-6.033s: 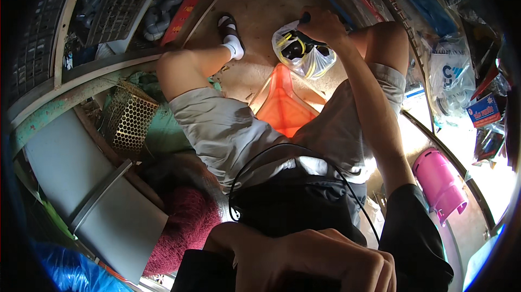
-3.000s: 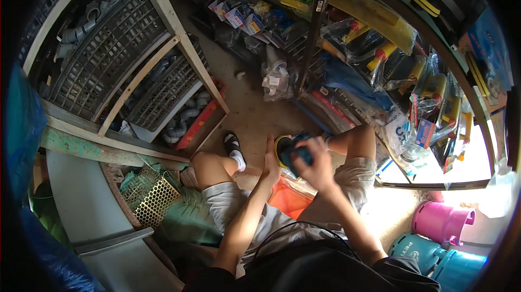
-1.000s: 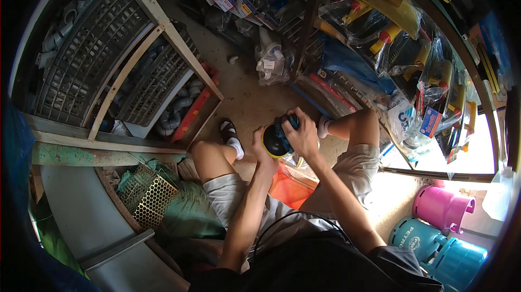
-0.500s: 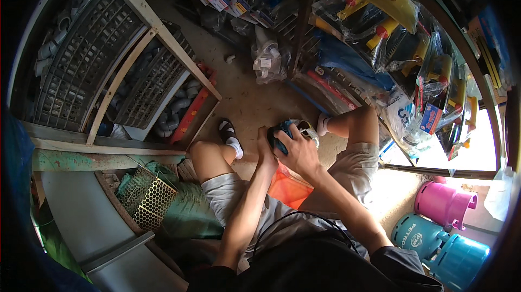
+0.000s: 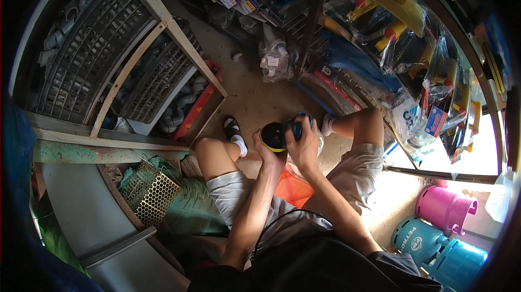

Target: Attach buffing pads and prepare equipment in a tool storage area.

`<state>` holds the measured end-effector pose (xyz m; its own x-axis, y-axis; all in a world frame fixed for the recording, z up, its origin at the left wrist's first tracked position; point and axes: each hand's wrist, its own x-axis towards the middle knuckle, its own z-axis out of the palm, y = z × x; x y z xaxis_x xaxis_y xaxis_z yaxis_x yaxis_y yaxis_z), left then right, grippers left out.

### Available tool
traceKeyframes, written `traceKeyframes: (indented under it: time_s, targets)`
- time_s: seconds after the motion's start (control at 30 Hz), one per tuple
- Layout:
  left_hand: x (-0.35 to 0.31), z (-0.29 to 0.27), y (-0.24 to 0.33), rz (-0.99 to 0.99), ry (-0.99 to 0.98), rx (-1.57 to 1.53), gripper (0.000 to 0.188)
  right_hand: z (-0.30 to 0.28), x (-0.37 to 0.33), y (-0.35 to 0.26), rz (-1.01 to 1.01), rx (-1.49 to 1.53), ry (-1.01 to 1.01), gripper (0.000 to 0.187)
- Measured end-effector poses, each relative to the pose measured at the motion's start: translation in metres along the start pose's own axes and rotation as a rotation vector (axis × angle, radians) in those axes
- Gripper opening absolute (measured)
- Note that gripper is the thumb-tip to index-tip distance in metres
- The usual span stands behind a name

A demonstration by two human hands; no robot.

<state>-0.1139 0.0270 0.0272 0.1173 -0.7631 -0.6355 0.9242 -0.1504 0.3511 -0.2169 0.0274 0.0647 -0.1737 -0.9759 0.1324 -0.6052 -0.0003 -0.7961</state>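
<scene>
Holding a round black object (image 5: 273, 135) and a dark blue bundle (image 5: 297, 125) between spread knees

The round black object, rimmed in yellow, sits in the left hand (image 5: 266, 153), whose fingers wrap its near side; its dark face points up. Just right of it, the right hand (image 5: 305, 141) grips the dark blue bundle, cloth-like, close against the object's edge; whether they touch cannot be told. Clear plastic (image 5: 320, 144) shows just beyond the right hand's outer edge. Nearer the body, below both hands, is an orange-red surface (image 5: 294, 188).

Bare floor (image 5: 247, 99) opens ahead of the hands, narrowing farther off. Left of it runs the red edge (image 5: 202, 112) of a low shelf; right, the blue edge (image 5: 310, 98) of a packed rack. The knees bound the hands on either side. Well right and nearer the body stand gas cylinders (image 5: 442, 206), one of them pink.
</scene>
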Motion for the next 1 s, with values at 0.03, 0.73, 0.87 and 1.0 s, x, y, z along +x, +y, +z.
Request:
traceKeyframes:
  time_s: [0.03, 0.73, 0.87, 1.0]
  targets:
    - [0.002, -0.001, -0.002, -0.009, 0.026, -0.025, 0.056, 0.001, 0.009, 0.005, -0.029, 0.033, 0.084, 0.031]
    - [0.032, 0.006, 0.012, 0.201, 0.024, 0.605, 0.04, -0.029, 0.01, -0.013, -0.207, 0.033, -0.377, 0.03]
    - [0.016, -0.004, 0.008, 0.385, -0.139, 0.975, 0.04, -0.025, 0.026, -0.02, -0.172, -0.019, -0.267, 0.03]
    - [0.005, -0.007, 0.001, 0.329, -0.128, 0.836, 0.042, -0.017, 0.054, 0.001, -0.064, 0.067, -0.178, 0.03]
